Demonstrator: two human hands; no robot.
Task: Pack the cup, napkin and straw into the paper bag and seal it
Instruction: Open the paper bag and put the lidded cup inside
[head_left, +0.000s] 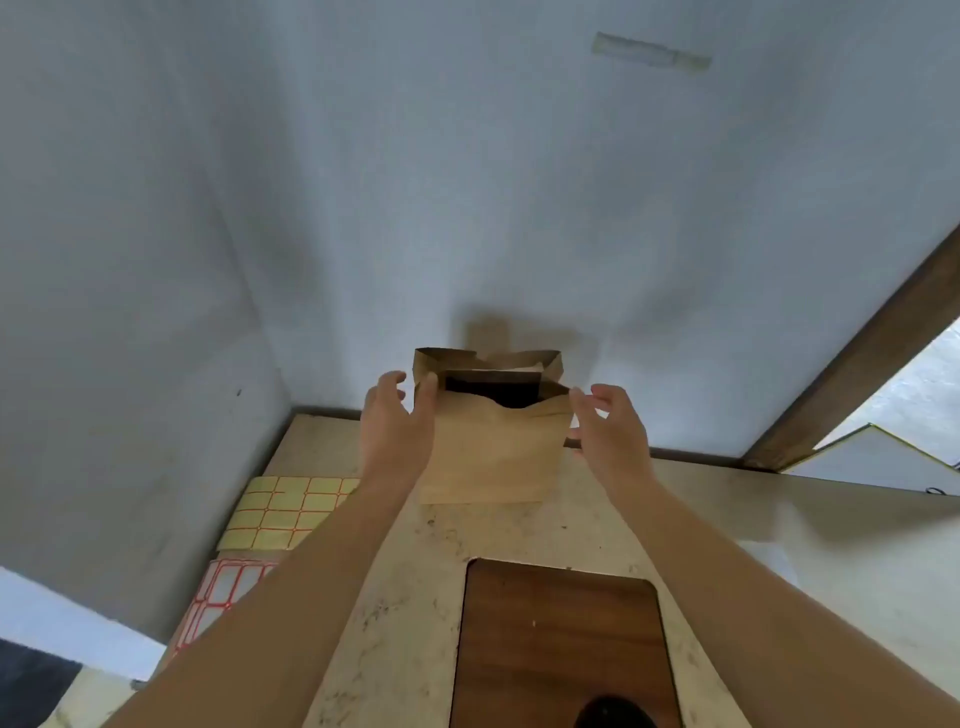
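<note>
A brown paper bag (493, 447) stands upright on the counter near the wall, its top open and dark inside. My left hand (392, 415) is at the bag's upper left corner, thumb touching the front edge, fingers loosely curved. At the bag's right edge my right hand (605, 421) has its fingers relaxed and its fingertips near the top corner. Neither hand clearly grips the paper. The cup, napkin and straw are not visible; the bag's inside is too dark to tell.
Sheets of yellow labels (283, 512) and red-bordered white labels (218, 597) lie on the left of the marbled counter (405, 623). A dark wooden board (561, 644) lies in front. The grey wall (467, 182) rises close behind the bag.
</note>
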